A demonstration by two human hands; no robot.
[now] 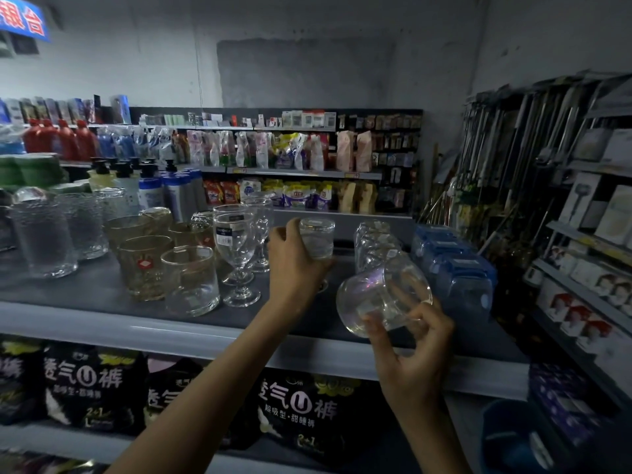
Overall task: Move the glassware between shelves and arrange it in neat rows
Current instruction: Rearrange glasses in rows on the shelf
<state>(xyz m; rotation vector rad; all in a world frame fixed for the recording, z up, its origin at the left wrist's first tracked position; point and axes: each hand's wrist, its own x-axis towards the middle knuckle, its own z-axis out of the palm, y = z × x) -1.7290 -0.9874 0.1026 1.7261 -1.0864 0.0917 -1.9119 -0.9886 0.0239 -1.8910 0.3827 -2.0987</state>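
A dark grey shop shelf (85, 289) carries glassware in loose groups, with racks of bottled and bagged cleaning goods (273, 152) lining the wall behind it. Black packs with white lettering (95, 381) fill the shelf below. Blue-lidded plastic boxes (458, 271) sit stacked at the shelf's right end. At the far left stand tall textured glasses (42, 234). Beside them are amber-tinted tumblers (143, 265), one bearing a red label, and a clear tumbler (191, 282) stands just in front, near the shelf's edge. Two stemmed goblets (236, 248) stand one behind the other near the middle, the front one wearing a dark sticker. A line of clear glasses (372, 244) runs back along the right side, next to the blue boxes.

A person reaches in with both bare arms. The left hand (294, 265) grips a small clear glass (317, 237), thick base up, over the middle of the shelf between the goblets and the clear line. Whether it touches the surface cannot be told. The right hand (413, 350) holds a rounded clear glass (379, 302) by the fingertips. It is tilted on its side, mouth toward the camera, above the shelf's front right part.
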